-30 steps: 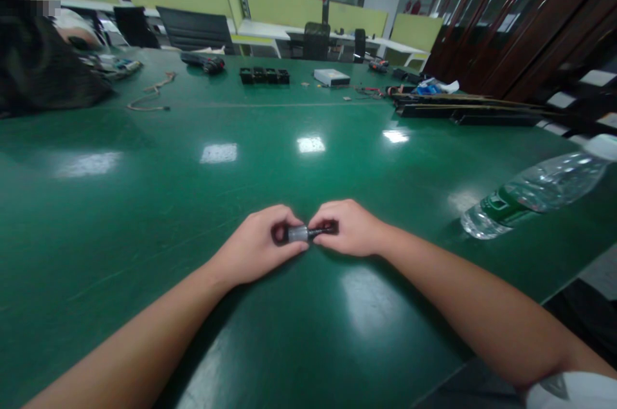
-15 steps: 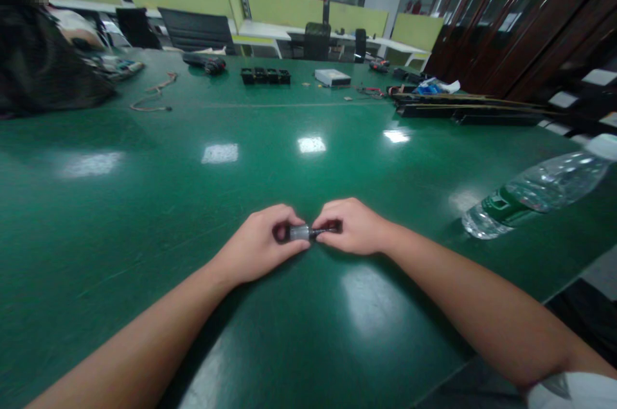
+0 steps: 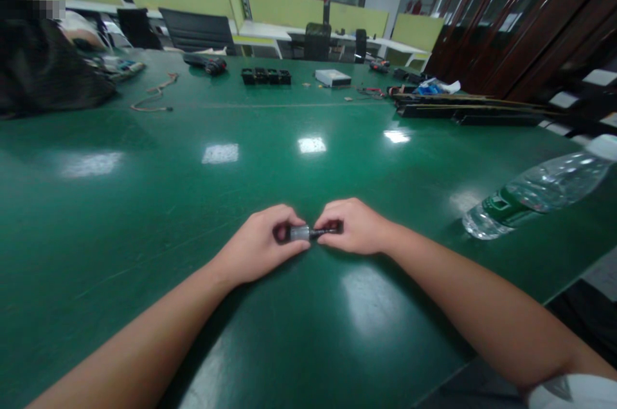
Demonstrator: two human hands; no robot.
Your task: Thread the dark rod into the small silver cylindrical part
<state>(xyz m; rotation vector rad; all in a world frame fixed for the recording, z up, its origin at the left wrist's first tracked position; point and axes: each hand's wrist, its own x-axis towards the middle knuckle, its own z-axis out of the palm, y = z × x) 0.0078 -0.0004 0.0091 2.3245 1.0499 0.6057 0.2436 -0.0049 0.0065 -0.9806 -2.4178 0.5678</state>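
Near the middle of the green table (image 3: 270,177), a small cylindrical object (image 3: 299,233) with a grey body lies sideways between my hands. My left hand (image 3: 263,245) pinches the grey body between thumb and fingers. A thin dark shaft (image 3: 322,231) extends from its right end, and my right hand (image 3: 354,227) holds that shaft between thumb and fingertips. Fingers partly hide both ends, so what exactly the object is cannot be made out.
A clear plastic bottle (image 3: 535,193) stands tilted in view at the right. Along the far side are a black fan-like row (image 3: 266,76), a white box (image 3: 332,78), black rails (image 3: 434,107), a cable (image 3: 152,99) and a dark bag (image 3: 43,62) by a person at left.
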